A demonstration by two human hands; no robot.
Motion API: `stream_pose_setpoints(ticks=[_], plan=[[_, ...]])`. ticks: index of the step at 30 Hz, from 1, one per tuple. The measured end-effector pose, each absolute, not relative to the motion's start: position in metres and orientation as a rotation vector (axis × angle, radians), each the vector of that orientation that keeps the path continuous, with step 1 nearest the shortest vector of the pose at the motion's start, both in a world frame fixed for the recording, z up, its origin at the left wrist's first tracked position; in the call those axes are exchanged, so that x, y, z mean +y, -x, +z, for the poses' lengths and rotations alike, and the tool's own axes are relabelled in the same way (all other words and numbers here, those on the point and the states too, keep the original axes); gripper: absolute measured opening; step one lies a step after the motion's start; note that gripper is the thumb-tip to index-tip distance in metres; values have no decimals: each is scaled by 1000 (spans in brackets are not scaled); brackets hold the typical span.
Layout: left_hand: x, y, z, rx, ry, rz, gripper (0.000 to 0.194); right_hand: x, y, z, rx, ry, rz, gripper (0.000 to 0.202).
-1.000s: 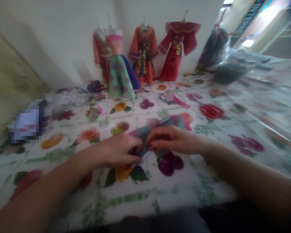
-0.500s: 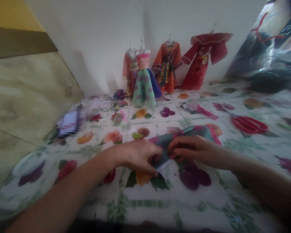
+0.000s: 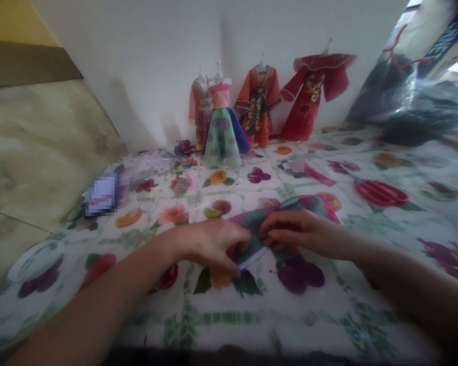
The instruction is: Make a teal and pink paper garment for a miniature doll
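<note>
A piece of teal fabric with pink flowers and a pink edge lies on the table in front of me. Along its near side runs a narrow white edge. With fingers curled, my left hand grips the fabric at its left part, near that white edge. My right hand has its fingertips pinched together on the cloth just to the right. Both hands hide part of the fabric, and the exact spot each one pinches is hard to see.
Small doll outfits stand against the wall: a green-skirted dress, an orange robe and a red gown. Red-handled scissors lie at right, near a pink strip. A clear ring is at left.
The whole view has shifted slightly, so things appear a little further left. Both hands keep about the same hold on the fabric.
</note>
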State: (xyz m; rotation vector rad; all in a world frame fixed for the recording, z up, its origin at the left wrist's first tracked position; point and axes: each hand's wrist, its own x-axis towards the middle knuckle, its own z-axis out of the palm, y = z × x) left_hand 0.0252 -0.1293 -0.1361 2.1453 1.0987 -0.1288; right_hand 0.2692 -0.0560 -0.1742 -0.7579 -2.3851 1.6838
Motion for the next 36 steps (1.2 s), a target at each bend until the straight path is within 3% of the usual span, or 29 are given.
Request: stream_pose_setpoints(ticks=[8, 16, 36], plan=[[-131, -27, -132, 1121, -2099, -109, 23, -56, -271, -168, -2421, 671, 1604, 30], [-132, -28, -127, 1126, -2074, -123, 31, -58, -271, -165, -2345, 643, 1630, 26], [-131, -30, -150, 1137, -2216, 19, 24, -63, -268, -166, -2357, 616, 1681, 24]])
